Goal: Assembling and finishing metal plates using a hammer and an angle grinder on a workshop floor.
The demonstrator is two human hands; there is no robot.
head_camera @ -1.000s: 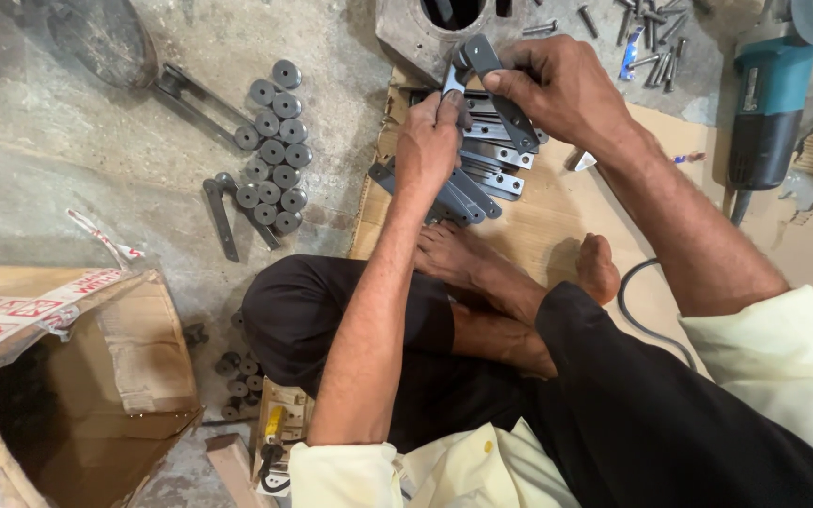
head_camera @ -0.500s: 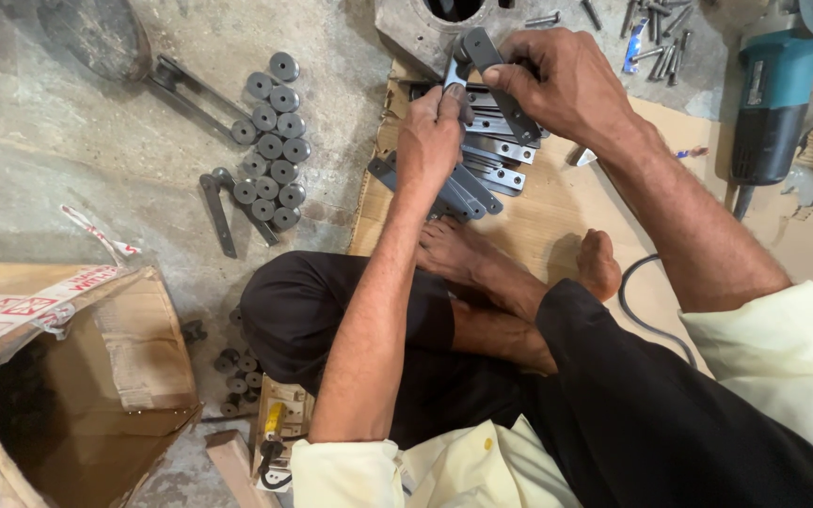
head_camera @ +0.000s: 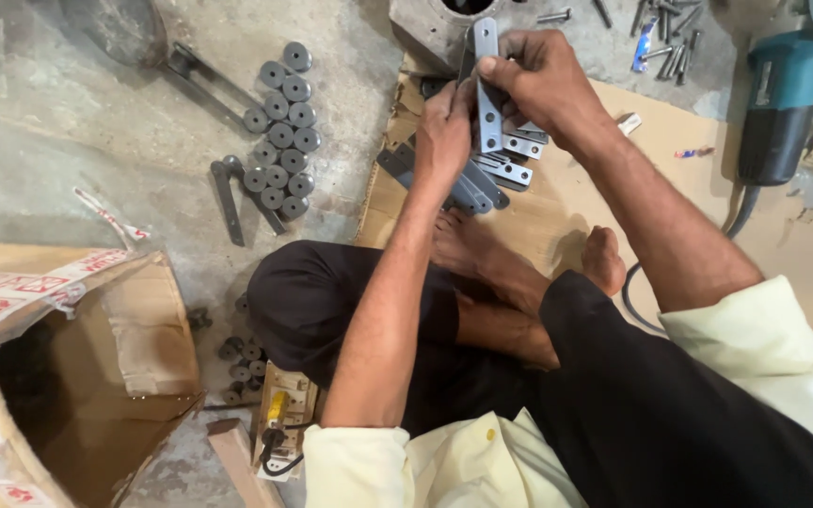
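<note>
I sit cross-legged on the floor. My right hand (head_camera: 543, 80) grips a flat grey metal bar (head_camera: 487, 94) with holes, held upright above a pile of similar metal bars (head_camera: 482, 179) on a sheet of cardboard (head_camera: 557, 207). My left hand (head_camera: 444, 132) is closed against the lower part of the same bar, touching it from the left. What its fingertips pinch is hidden. My bare feet rest just below the pile.
Several round grey metal discs (head_camera: 281, 132) lie in rows on the concrete at left, beside a dark bent bracket (head_camera: 228, 198). An open cardboard box (head_camera: 68, 376) stands at lower left. A teal power tool (head_camera: 778, 103) and loose bolts (head_camera: 670, 38) lie at upper right. A switch box (head_camera: 279, 419) sits by my knee.
Both hands have shifted slightly and the bar now stands upright between them. The view has drifted a little; the rest is unchanged.
</note>
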